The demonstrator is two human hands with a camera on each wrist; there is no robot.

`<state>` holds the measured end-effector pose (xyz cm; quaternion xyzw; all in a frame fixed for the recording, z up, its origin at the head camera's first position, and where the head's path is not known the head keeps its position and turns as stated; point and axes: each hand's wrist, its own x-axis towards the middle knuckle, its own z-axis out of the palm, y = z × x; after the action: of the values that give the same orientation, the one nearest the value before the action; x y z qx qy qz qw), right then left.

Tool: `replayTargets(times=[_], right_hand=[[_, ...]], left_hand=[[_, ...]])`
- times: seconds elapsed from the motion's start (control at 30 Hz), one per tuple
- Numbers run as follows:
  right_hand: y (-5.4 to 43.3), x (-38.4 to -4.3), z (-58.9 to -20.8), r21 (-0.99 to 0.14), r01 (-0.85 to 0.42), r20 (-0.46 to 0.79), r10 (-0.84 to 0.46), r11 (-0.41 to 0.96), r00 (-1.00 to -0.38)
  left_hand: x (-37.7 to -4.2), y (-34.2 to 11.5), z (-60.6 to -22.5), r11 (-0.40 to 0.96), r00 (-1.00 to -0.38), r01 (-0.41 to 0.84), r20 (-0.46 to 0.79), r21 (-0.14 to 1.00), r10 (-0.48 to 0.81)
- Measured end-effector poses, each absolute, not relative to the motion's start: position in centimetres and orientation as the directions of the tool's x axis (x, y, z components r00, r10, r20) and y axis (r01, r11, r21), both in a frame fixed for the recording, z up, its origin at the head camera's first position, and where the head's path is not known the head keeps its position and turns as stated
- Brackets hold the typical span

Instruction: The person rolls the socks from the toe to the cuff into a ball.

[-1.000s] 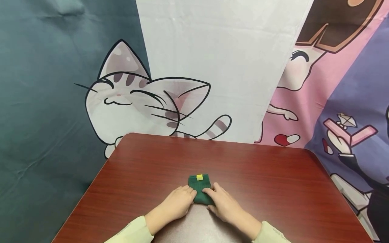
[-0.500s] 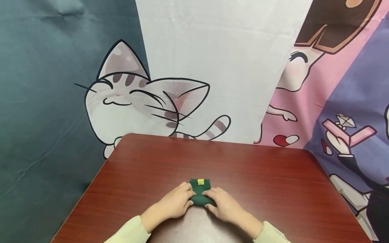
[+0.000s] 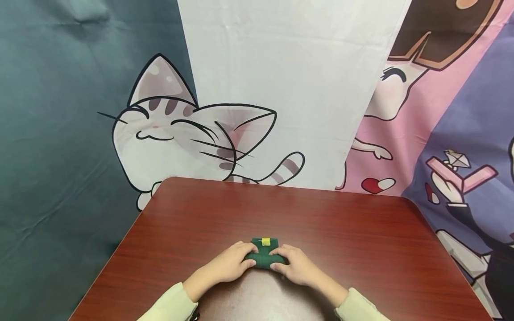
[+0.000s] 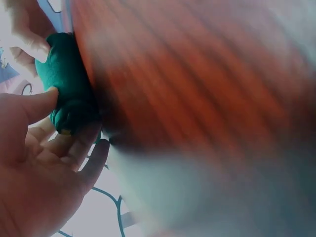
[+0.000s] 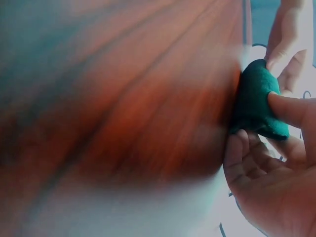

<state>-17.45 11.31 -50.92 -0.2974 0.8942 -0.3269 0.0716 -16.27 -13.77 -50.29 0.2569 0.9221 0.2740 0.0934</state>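
A dark green, ribbed cloth (image 3: 263, 260) lies on the table, its near part rolled into a thick cylinder and its flat far end bearing a small yellow tag (image 3: 266, 241). My left hand (image 3: 230, 263) grips the left end of the roll, thumb on the near side. At the right end, my right hand (image 3: 299, 266) holds it the same way. Both wrist views show the green roll (image 4: 69, 79) pinched between thumb and fingers, close to the tabletop. Whether the cloth is a sock or another knitted piece I cannot tell.
The reddish-brown wooden table (image 3: 341, 232) has rounded far corners. Behind it hangs a backdrop (image 3: 297, 89) printed with a cartoon cat and other cartoon figures. Pale green sleeves (image 3: 172, 305) cover my forearms.
The near part of the cloth has been rolled up away from me, so less flat cloth shows. My hands have shifted to grip the two ends of the roll.
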Motion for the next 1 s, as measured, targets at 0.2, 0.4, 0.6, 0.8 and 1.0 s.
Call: replayTargets(times=[0.2,0.4,0.6,0.8,1.0], right_hand=[[11.2,-18.2,-50.9,-0.668,-0.411,-0.004,-0.555,0.621,-0.832],[11.0,-18.6,-51.2,-0.667,-0.376,-0.031,-0.528,0.643,-0.849],[10.4,-19.0,-50.6,-0.655,-0.319,-0.082,-0.484,0.685,-0.871],[10.0,-19.4,-49.9,-0.615,-0.253,-0.158,-0.431,0.747,-0.888],[10.1,-19.9,-49.8,-0.597,-0.223,-0.205,-0.415,0.77,-0.886]], left_hand=[[-16.4,-13.6,-50.4,0.722,-0.88,0.381,-0.013,0.577,0.474],[-16.4,-13.0,-50.3,0.77,-0.899,0.385,0.018,0.508,0.438],[-16.3,-12.4,-49.9,0.847,-0.91,0.397,0.031,0.353,0.414],[-16.6,-11.9,-49.2,0.893,-0.944,0.302,-0.027,0.334,0.329],[-17.1,-11.6,-48.8,0.911,-0.948,0.284,-0.053,0.297,0.313]])
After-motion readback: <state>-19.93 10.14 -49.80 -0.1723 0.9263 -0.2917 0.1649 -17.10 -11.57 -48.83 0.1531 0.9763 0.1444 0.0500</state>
